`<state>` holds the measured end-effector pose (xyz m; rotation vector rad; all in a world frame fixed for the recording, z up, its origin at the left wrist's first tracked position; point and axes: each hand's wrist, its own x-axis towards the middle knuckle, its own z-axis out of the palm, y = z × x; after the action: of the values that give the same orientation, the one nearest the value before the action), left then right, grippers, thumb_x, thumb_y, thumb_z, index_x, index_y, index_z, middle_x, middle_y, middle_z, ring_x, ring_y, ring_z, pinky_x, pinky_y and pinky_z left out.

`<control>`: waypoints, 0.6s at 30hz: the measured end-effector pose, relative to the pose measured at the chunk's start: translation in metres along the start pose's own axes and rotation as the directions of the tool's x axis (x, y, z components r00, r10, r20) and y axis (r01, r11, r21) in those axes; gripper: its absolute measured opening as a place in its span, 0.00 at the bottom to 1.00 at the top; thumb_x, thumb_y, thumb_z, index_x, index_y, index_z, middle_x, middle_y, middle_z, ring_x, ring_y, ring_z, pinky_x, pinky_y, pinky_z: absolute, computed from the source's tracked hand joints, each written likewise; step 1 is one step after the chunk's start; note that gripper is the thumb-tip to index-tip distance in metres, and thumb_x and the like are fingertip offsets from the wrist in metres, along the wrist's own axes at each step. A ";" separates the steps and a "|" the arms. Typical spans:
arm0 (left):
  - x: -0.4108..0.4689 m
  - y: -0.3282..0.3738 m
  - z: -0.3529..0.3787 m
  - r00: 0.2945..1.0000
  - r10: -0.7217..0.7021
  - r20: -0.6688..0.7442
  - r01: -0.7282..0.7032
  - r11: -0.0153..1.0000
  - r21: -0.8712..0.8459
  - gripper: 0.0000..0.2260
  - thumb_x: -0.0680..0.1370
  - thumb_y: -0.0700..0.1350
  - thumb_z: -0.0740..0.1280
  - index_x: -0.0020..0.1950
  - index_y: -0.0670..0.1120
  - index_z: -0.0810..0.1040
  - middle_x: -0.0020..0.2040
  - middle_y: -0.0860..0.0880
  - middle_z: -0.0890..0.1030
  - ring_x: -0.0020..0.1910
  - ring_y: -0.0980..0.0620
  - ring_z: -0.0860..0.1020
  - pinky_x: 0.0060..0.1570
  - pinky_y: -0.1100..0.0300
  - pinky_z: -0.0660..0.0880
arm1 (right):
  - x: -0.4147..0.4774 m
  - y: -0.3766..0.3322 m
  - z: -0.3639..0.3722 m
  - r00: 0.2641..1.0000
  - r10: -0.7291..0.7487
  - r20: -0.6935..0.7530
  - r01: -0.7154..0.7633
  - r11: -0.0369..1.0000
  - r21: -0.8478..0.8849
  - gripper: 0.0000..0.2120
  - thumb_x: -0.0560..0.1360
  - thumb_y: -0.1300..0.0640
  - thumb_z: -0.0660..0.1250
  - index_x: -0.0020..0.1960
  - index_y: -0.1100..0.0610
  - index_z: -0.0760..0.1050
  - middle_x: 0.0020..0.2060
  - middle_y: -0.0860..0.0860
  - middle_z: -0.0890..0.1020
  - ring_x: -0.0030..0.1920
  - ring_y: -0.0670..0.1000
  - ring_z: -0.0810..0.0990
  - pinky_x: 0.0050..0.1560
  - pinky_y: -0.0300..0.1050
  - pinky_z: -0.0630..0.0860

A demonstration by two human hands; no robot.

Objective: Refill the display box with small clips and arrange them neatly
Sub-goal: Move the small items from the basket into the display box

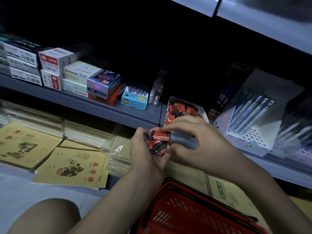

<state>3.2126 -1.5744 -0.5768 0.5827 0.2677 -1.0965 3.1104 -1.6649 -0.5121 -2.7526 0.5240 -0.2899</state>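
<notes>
- Head view, pretty dim and a bit blurry, so take the small details loosely.
- Left hand [148,154] is cupped palm-up, fingers curled around a little heap of red clip packs [157,147]. It's held in the air in front of the shelf [84,102], not resting on anything.
- Right hand [194,137] comes in from the right and touches that heap. Its fingers lie over the top pack [160,135] with the thumb underneath, so it's pinching that one.
- The display box [205,114] sits on the shelf just behind the right hand. It has a white rim and more of the same red packs lying loosely inside, not in rows.
- Left of the display box there's a blue box [134,100], then stacked pen cartons further along.
- To the right stands a white perforated pen rack [249,137] with pens leaning in it.
- Below the shelf are yellow notebooks [72,166] spread on the lower level.
- A red basket [194,213] sits at the bottom, right under the forearms.
</notes>
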 end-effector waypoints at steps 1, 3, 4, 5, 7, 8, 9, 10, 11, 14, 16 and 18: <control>-0.001 -0.002 0.000 1.000 0.000 0.004 -0.001 1.000 0.028 0.12 0.80 0.50 0.62 0.46 0.45 0.81 0.39 0.46 0.81 0.32 0.52 0.79 0.26 0.63 0.76 | -0.005 0.001 0.003 1.000 -0.014 0.026 0.015 0.999 -0.041 0.16 0.77 0.51 0.71 0.63 0.38 0.79 0.57 0.34 0.76 0.63 0.40 0.73 0.64 0.45 0.71; -0.002 -0.004 -0.001 1.000 -0.015 -0.001 0.015 0.997 0.081 0.13 0.81 0.51 0.61 0.46 0.45 0.81 0.34 0.48 0.81 0.28 0.54 0.78 0.25 0.63 0.75 | -0.010 0.005 0.005 0.999 -0.030 0.015 0.031 0.999 -0.038 0.15 0.78 0.50 0.73 0.63 0.40 0.80 0.57 0.34 0.77 0.63 0.40 0.74 0.65 0.45 0.72; -0.003 -0.005 -0.001 0.999 -0.032 0.000 0.032 0.994 0.101 0.13 0.81 0.52 0.61 0.46 0.45 0.81 0.33 0.48 0.81 0.27 0.54 0.77 0.26 0.63 0.75 | -0.012 0.008 0.006 1.000 -0.030 0.000 0.030 1.000 0.004 0.14 0.77 0.51 0.74 0.62 0.41 0.82 0.56 0.35 0.78 0.62 0.40 0.75 0.64 0.44 0.73; -0.003 -0.006 -0.001 0.999 -0.047 0.001 0.047 0.992 0.120 0.13 0.81 0.52 0.61 0.46 0.45 0.81 0.33 0.48 0.81 0.27 0.53 0.77 0.26 0.63 0.75 | -0.014 0.011 0.006 1.000 -0.021 -0.013 0.022 0.998 0.053 0.14 0.77 0.52 0.75 0.61 0.44 0.83 0.54 0.36 0.80 0.60 0.40 0.77 0.62 0.42 0.74; -0.004 -0.008 0.001 0.998 -0.063 -0.006 0.064 0.985 0.163 0.12 0.80 0.50 0.62 0.45 0.45 0.80 0.34 0.47 0.80 0.27 0.53 0.77 0.25 0.63 0.74 | -0.019 0.017 0.005 0.999 -0.007 -0.048 0.014 0.990 0.143 0.11 0.76 0.56 0.76 0.58 0.47 0.86 0.51 0.39 0.82 0.56 0.42 0.80 0.58 0.42 0.76; -0.005 -0.010 0.002 0.998 -0.065 -0.010 0.066 0.981 0.183 0.12 0.80 0.50 0.62 0.44 0.44 0.81 0.34 0.47 0.80 0.27 0.53 0.76 0.24 0.63 0.73 | -0.021 0.019 0.005 0.998 -0.004 -0.067 0.015 0.986 0.167 0.11 0.76 0.57 0.76 0.57 0.48 0.86 0.50 0.40 0.83 0.55 0.43 0.81 0.57 0.42 0.76; -0.005 -0.011 0.002 0.998 -0.066 -0.010 0.066 0.978 0.200 0.13 0.80 0.50 0.62 0.43 0.44 0.81 0.34 0.47 0.80 0.28 0.53 0.76 0.24 0.63 0.73 | -0.024 0.021 0.004 0.996 -0.006 -0.085 0.021 0.985 0.170 0.10 0.76 0.57 0.76 0.56 0.48 0.87 0.50 0.40 0.83 0.55 0.43 0.81 0.56 0.42 0.77; -0.005 -0.013 0.003 0.998 -0.068 -0.004 0.068 0.975 0.213 0.13 0.80 0.49 0.62 0.42 0.44 0.81 0.34 0.47 0.80 0.28 0.53 0.77 0.24 0.63 0.72 | -0.026 0.023 0.005 0.994 -0.016 -0.105 0.032 0.988 0.154 0.10 0.77 0.57 0.75 0.57 0.48 0.87 0.50 0.40 0.83 0.55 0.43 0.81 0.56 0.41 0.77; -0.006 -0.014 0.003 0.997 -0.072 0.008 0.069 0.972 0.226 0.13 0.80 0.49 0.62 0.42 0.44 0.80 0.34 0.47 0.80 0.29 0.53 0.77 0.24 0.63 0.72 | -0.028 0.023 0.005 0.991 -0.030 -0.128 0.047 0.990 0.135 0.10 0.78 0.57 0.74 0.57 0.48 0.87 0.50 0.40 0.83 0.55 0.43 0.81 0.56 0.41 0.77; -0.007 -0.017 0.004 0.995 -0.088 0.046 0.073 0.962 0.263 0.13 0.81 0.48 0.61 0.44 0.43 0.80 0.36 0.45 0.80 0.31 0.51 0.77 0.25 0.64 0.72 | -0.031 0.027 0.004 0.975 -0.058 -0.212 0.094 0.983 0.160 0.09 0.79 0.59 0.72 0.56 0.49 0.87 0.49 0.41 0.84 0.55 0.46 0.82 0.54 0.40 0.77; -0.008 -0.018 0.005 0.994 -0.088 0.066 0.066 0.957 0.284 0.12 0.81 0.48 0.61 0.47 0.43 0.80 0.36 0.45 0.80 0.31 0.51 0.77 0.26 0.64 0.72 | -0.029 0.029 0.004 0.958 -0.042 -0.284 0.106 0.971 0.214 0.07 0.78 0.60 0.72 0.53 0.52 0.87 0.48 0.42 0.84 0.54 0.48 0.83 0.52 0.40 0.77; -0.009 -0.019 0.006 0.994 -0.086 0.068 0.063 0.954 0.294 0.12 0.81 0.47 0.60 0.51 0.42 0.81 0.35 0.46 0.80 0.30 0.51 0.77 0.26 0.64 0.72 | -0.027 0.032 0.001 0.916 0.010 -0.401 0.103 0.960 0.259 0.07 0.78 0.61 0.72 0.53 0.53 0.87 0.48 0.43 0.85 0.52 0.48 0.84 0.52 0.43 0.79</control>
<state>3.1916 -1.5774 -0.5737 0.7947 0.0572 -1.2402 3.0757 -1.6827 -0.5281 -2.4377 0.4724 -0.8824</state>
